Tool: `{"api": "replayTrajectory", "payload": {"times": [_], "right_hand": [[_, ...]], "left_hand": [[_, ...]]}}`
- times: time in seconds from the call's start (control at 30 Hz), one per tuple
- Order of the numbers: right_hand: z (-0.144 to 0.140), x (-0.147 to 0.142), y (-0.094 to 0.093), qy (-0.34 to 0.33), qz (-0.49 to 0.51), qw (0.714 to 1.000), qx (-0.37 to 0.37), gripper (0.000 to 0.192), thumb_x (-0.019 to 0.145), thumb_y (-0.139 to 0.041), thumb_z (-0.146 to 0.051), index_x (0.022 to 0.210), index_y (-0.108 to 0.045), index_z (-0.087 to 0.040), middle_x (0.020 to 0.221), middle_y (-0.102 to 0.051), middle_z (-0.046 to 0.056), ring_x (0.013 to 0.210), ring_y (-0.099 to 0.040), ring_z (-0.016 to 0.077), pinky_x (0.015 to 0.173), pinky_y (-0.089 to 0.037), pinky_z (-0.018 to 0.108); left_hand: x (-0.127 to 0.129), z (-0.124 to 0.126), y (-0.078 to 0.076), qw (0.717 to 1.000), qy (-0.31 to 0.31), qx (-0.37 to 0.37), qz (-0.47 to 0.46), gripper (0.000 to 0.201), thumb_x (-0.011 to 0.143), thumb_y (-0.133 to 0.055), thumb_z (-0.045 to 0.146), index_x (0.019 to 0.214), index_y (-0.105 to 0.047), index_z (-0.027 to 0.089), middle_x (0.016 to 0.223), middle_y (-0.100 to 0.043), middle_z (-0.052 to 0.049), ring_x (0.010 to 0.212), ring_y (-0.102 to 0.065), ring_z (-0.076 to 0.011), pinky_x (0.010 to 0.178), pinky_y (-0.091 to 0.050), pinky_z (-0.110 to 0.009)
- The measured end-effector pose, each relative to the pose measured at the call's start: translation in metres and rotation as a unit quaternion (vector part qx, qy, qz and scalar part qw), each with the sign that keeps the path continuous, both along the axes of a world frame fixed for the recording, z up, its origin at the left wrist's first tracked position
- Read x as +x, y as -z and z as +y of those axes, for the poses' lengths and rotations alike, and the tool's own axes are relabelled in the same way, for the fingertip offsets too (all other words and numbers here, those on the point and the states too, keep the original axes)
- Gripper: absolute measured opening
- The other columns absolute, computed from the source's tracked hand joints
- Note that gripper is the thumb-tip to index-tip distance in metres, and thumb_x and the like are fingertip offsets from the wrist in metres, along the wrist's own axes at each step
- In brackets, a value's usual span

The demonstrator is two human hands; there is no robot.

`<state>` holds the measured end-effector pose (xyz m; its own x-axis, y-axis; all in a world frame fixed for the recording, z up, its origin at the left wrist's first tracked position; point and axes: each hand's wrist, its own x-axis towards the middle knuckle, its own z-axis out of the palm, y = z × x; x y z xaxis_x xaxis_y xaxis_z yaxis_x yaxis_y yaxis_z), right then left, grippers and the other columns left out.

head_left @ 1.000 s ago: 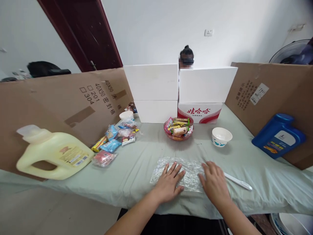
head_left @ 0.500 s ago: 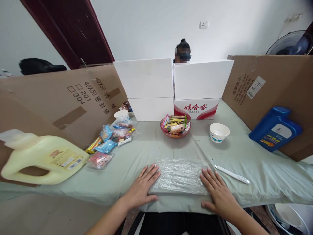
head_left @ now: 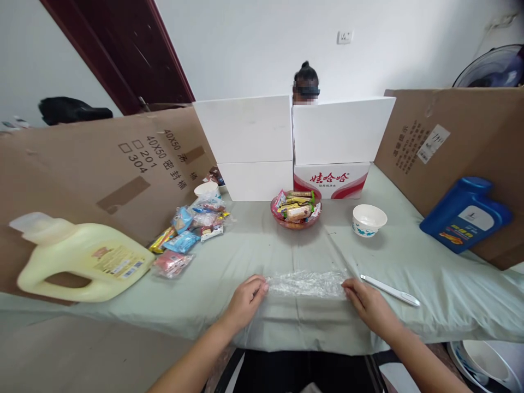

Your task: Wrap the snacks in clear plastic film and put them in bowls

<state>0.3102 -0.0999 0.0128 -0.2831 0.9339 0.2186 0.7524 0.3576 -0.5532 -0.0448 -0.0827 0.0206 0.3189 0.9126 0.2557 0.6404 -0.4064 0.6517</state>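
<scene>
A crinkled clear plastic bag (head_left: pixel 306 284) stretches between my two hands over the front of the table. My left hand (head_left: pixel 248 297) pinches its left end between thumb and fingers. At the opposite end, my right hand (head_left: pixel 368 303) is closed on the plastic too. Just beyond my right hand lies a white utility knife (head_left: pixel 391 290). Farther back, a red glass bowl (head_left: pixel 295 222) holds several wrapped snacks (head_left: pixel 298 210), and a white paper bowl (head_left: pixel 369 220) stands right of it.
Packaged snacks (head_left: pixel 184 240) are heaped at the left, near a pale yellow jug (head_left: pixel 88 262). A blue bottle (head_left: pixel 466 215) leans on the right cardboard (head_left: pixel 458 120). White boxes (head_left: pixel 254 142) stand at the back, with a person (head_left: pixel 306 82) behind them.
Both hands went from lying flat beside the plastic bag to gripping its ends. The near edge of the bag has moved away from me, so it now looks narrower.
</scene>
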Motion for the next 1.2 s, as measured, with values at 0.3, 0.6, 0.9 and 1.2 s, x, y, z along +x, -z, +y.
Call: {"api": "replayTrajectory", "payload": {"times": [0.3, 0.6, 0.9, 1.2], "right_hand": [[0.048, -0.033, -0.001, 0.103, -0.167, 0.977, -0.082, 0.021, 0.095, -0.036, -0.027, 0.094, -0.056, -0.021, 0.085, -0.070, 0.006, 0.076, -0.066, 0.0208, 0.063, -0.040, 0.028], [0.030, -0.053, -0.009, 0.132, -0.238, 0.961, 0.050, 0.030, 0.097, -0.034, -0.026, 0.104, -0.061, -0.015, 0.107, -0.064, 0.016, 0.103, -0.060, 0.0294, 0.087, -0.041, 0.042], [0.025, -0.062, 0.027, -0.110, -0.237, 0.963, 0.073, 0.076, 0.091, -0.034, -0.064, 0.147, -0.031, -0.014, 0.151, -0.034, 0.014, 0.141, -0.026, 0.0287, 0.112, -0.020, 0.048], [-0.038, -0.011, 0.052, -0.020, -0.240, 0.952, 0.187, 0.078, 0.085, -0.050, -0.057, 0.147, -0.031, -0.014, 0.147, -0.041, 0.014, 0.134, -0.036, 0.0308, 0.108, -0.025, 0.047]], "left_hand": [[0.011, 0.006, 0.019, 0.971, -0.155, 0.105, 0.150, 0.022, 0.089, -0.044, 0.026, 0.070, -0.054, 0.020, 0.080, -0.058, -0.004, 0.079, -0.057, -0.0202, 0.074, -0.049, -0.034], [0.048, -0.005, 0.016, 0.956, -0.087, 0.187, 0.209, 0.029, 0.094, -0.041, 0.024, 0.115, -0.059, 0.017, 0.118, -0.060, -0.013, 0.115, -0.053, -0.0286, 0.098, -0.041, -0.046], [0.090, -0.014, 0.039, 0.957, 0.074, 0.067, 0.273, 0.084, 0.088, -0.046, 0.062, 0.151, -0.018, 0.014, 0.156, -0.021, -0.015, 0.144, -0.015, -0.0337, 0.114, -0.019, -0.056], [0.074, -0.017, 0.020, 0.964, -0.036, 0.084, 0.250, 0.037, 0.095, -0.044, 0.036, 0.128, -0.055, 0.024, 0.115, -0.058, -0.011, 0.108, -0.052, -0.0301, 0.091, -0.042, -0.049]]}}
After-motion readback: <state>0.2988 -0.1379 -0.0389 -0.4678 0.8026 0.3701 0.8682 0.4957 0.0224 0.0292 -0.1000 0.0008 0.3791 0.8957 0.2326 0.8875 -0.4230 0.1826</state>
